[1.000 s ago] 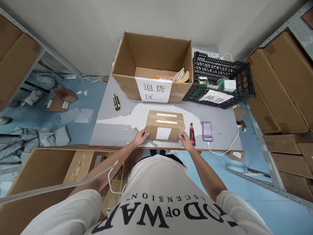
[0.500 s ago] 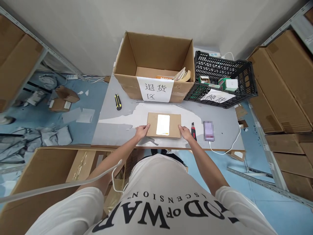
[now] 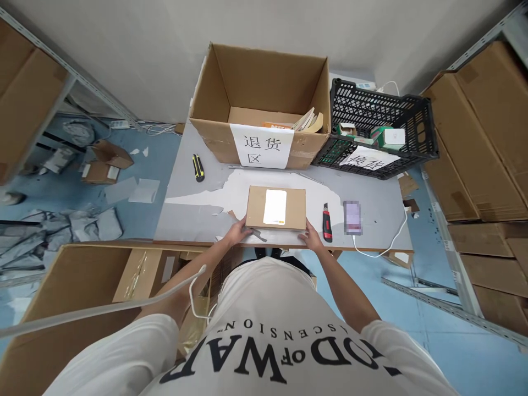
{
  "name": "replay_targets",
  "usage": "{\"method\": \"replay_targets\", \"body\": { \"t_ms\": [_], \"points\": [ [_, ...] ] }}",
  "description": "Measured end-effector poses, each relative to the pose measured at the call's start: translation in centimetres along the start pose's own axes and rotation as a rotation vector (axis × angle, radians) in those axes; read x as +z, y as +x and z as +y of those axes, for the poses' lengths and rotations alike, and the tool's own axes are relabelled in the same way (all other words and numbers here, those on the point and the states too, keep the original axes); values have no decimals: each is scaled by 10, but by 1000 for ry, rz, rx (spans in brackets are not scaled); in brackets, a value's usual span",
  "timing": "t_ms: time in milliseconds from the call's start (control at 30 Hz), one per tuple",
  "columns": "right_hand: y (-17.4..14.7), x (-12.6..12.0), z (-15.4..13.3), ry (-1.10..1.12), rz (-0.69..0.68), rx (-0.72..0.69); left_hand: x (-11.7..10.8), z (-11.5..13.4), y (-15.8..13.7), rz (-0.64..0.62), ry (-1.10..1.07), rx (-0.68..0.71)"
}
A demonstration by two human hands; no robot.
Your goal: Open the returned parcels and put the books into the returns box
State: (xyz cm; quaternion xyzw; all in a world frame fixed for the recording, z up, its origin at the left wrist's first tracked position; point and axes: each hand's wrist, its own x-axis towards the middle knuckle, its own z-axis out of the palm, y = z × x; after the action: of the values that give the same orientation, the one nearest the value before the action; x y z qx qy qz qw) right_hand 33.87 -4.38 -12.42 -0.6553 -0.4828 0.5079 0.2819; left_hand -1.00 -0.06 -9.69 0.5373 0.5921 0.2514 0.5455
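A flat brown cardboard box [image 3: 256, 206] with a white label [image 3: 275, 207] is in front of me, over the near part of the table. My left hand [image 3: 237, 232] grips its near left corner, the fingertips partly hidden by the box. At the near right corner, my right hand [image 3: 310, 236] holds the other end, its fingers reaching in along the near edge. Just right of that hand lies a red and black utility knife [image 3: 327, 223]. Farther right rests a phone [image 3: 352, 218] on a white cable.
A big open carton [image 3: 214, 135] with a paper sign stands at the table's back, a black plastic crate [image 3: 381, 168] with small boxes beside it. A yellow and black utility knife [image 3: 198, 168] lies at left. Stacked cartons [image 3: 454, 132] flank the right; another open carton [image 3: 82, 275] sits below left.
Both hands have shifted from the box's sides to its near corners, and the thumbs no longer show on top. The box's near edge appears tilted slightly up. The view has shifted a little.
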Motion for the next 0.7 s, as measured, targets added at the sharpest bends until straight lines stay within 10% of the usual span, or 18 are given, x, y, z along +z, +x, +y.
{"method": "replay_targets", "body": {
  "t_ms": [367, 700],
  "points": [
    [-2, -18, -58, -47, 18, -254, -4, 43, -15, 83, 396, 75],
    [19, -39, -106, -304, 76, 30, -3, 88, 2, 216, 493, -98]
  ]
}}
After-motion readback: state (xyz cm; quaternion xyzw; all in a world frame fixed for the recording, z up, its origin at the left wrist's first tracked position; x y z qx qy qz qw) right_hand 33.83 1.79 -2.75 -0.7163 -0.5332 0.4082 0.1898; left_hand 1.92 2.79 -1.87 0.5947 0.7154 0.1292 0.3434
